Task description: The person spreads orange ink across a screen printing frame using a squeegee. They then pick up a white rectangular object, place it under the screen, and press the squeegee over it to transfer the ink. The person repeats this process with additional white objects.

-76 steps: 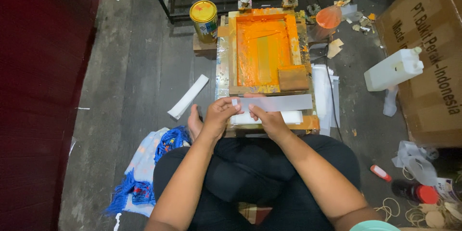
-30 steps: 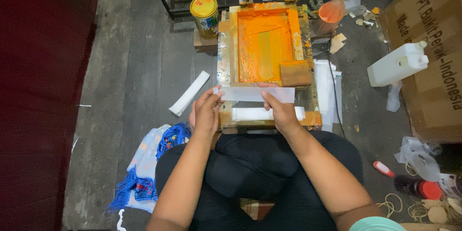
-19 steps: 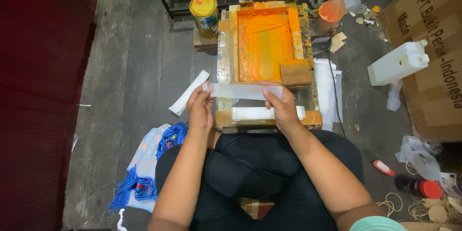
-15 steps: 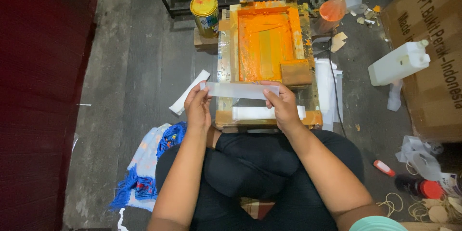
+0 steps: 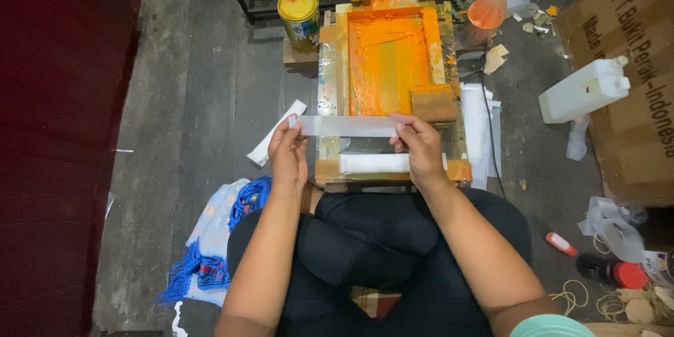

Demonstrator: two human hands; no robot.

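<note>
My left hand [image 5: 289, 153] and my right hand [image 5: 419, 146] each pinch one end of a long translucent white strip [image 5: 347, 126], held level above the near end of a wooden screen-printing frame [image 5: 328, 91]. The frame's mesh is covered in orange ink [image 5: 386, 53]. A wooden squeegee block [image 5: 433, 103] rests at its near right corner. Another white strip [image 5: 374, 163] lies on the frame's front edge, just below my hands. I sit cross-legged in black trousers before the frame.
A yellow tin can [image 5: 299, 8] stands at the far left of the frame. A white strip [image 5: 275, 133] lies on the floor to the left. A white jerrycan [image 5: 583, 90] and cardboard box [image 5: 628, 63] are at right. Blue-white cloth [image 5: 210, 239] lies by my left knee.
Both hands lifted the translucent strip off the frame's front edge and drew it taut, moving it slightly farther over the frame. The second strip stays on the front edge.
</note>
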